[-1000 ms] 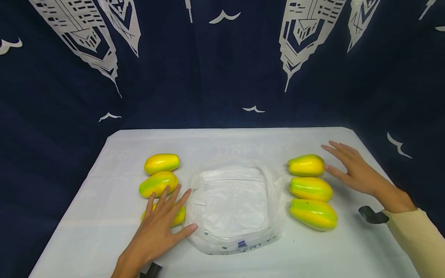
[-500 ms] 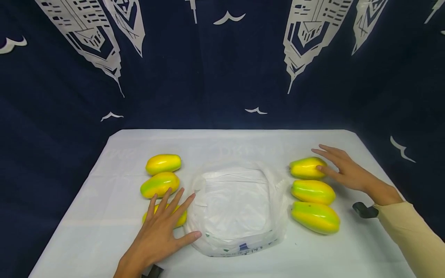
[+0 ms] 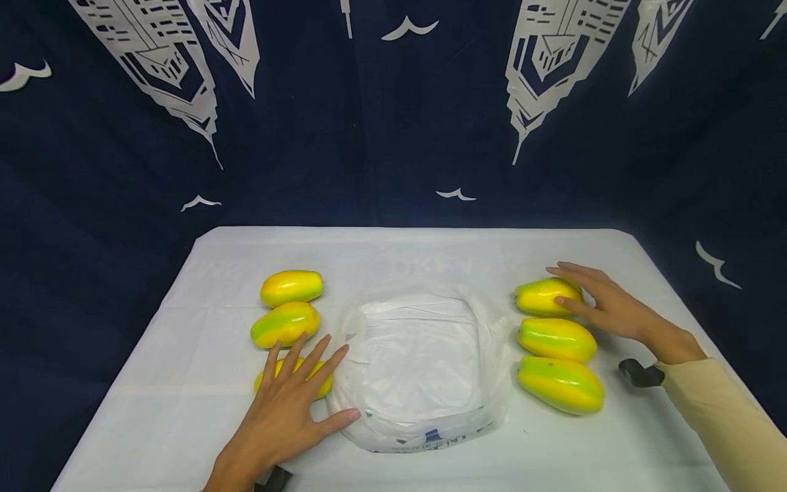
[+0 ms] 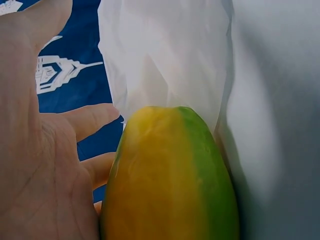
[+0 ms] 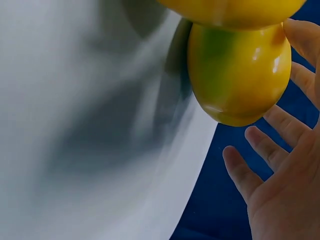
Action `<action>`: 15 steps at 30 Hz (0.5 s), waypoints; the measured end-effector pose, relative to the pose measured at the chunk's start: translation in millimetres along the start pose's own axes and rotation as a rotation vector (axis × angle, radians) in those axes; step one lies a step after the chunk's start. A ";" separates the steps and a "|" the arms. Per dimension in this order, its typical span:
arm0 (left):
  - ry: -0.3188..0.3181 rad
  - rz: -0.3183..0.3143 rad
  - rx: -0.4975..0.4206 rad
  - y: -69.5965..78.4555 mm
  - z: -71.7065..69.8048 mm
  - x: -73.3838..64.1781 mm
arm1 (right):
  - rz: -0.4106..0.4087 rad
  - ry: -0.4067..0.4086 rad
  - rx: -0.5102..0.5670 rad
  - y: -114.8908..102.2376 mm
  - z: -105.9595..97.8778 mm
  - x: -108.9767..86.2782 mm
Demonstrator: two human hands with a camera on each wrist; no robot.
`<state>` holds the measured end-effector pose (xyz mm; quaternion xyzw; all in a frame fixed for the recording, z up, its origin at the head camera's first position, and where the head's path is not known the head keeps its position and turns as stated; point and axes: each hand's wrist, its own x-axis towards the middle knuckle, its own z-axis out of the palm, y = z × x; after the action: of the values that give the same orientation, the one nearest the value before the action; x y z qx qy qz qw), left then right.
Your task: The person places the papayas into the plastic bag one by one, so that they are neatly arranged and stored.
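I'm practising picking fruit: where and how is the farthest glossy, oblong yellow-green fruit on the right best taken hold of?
Probably crosswise round the middle of that glossy, oblong yellow-green fruit, from above its right end, where the bare right hand is: it lies lengthwise left to right, and a similar yellow-green fruit sits close on its near side.

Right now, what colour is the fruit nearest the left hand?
Yellow and green; the fruit shows best in the left wrist view.

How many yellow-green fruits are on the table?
6, in two columns beside the plastic bag: left far fruit, left middle fruit, left near fruit (partly hidden); right far fruit, right middle fruit, right near fruit.
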<state>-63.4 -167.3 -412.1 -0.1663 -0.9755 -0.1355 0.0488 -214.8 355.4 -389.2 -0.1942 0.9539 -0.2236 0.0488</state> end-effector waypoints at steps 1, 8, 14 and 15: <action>0.000 0.001 0.004 0.1 0.0 -0.1 | -0.007 0.002 0.001 0.1 0.0 -0.2; -0.008 0.009 0.031 -0.2 0.9 0.6 | -0.022 0.014 0.013 0.4 0.7 -2.6; 0.010 0.031 0.041 -1.8 2.7 0.0 | -0.043 0.007 0.029 0.8 4.2 -3.8; 0.015 0.036 0.047 -2.2 3.0 -0.2 | -0.047 0.003 0.033 1.0 4.8 -4.0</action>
<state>-64.1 -168.5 -415.5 -0.1818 -0.9749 -0.1126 0.0624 -210.5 355.8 -393.9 -0.2157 0.9453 -0.2405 0.0453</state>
